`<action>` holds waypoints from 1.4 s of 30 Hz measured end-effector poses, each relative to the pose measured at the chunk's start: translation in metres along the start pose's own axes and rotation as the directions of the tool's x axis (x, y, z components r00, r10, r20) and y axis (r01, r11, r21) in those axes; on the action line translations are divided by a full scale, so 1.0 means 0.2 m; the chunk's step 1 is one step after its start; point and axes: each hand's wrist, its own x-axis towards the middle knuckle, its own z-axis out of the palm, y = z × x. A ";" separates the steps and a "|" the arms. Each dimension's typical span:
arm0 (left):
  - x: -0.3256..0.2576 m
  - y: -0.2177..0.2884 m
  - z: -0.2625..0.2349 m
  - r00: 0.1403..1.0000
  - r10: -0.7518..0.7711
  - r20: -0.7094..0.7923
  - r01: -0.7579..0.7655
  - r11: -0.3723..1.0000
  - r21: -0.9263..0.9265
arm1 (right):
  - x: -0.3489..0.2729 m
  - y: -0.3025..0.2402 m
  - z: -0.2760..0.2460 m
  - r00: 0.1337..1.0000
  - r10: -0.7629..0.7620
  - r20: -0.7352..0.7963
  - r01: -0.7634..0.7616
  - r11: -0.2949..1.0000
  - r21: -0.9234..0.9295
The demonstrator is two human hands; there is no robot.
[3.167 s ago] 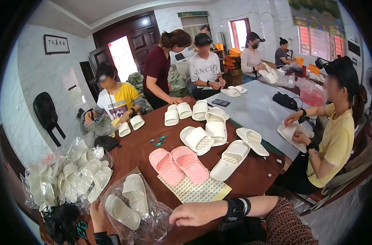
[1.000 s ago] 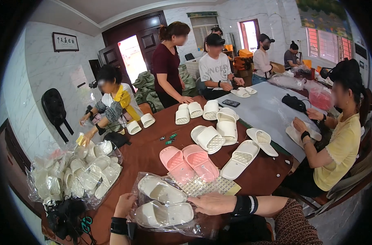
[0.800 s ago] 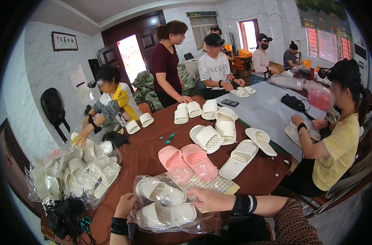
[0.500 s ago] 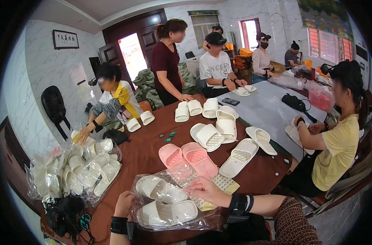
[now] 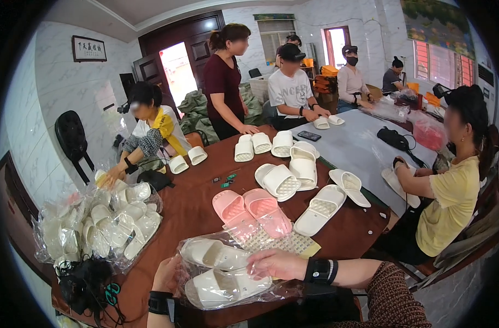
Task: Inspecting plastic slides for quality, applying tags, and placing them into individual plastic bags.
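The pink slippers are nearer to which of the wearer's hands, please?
Right: the right hand is pictured just below the pink slippers; the left hand farther off, lower left.

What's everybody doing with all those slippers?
The person wearing the camera has two white slippers lying side by side in a clear bag. The left hand holds the bag's left edge, and the right hand is over the slippers' right ends. Pink slippers lie just beyond, beside a sheet of stickers. To the left is a pile of bagged slippers. At the right, someone in a yellow top is handling another white slipper.
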 end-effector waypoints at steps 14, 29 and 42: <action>-0.22 0.11 0.27 0.984 0.073 0.165 -0.062 0.995 -0.075 | 0.17 -0.02 0.17 0.943 -0.194 0.270 0.228 -0.213 -0.950; -0.46 0.26 0.49 0.935 0.253 0.250 -0.207 0.959 -0.195 | 0.20 0.03 0.23 0.743 -0.475 0.472 0.406 -0.242 -0.881; -0.39 0.29 0.47 0.942 0.326 0.081 -0.304 0.930 -0.205 | 0.11 0.05 0.08 0.749 -0.240 0.618 0.510 -0.386 -0.769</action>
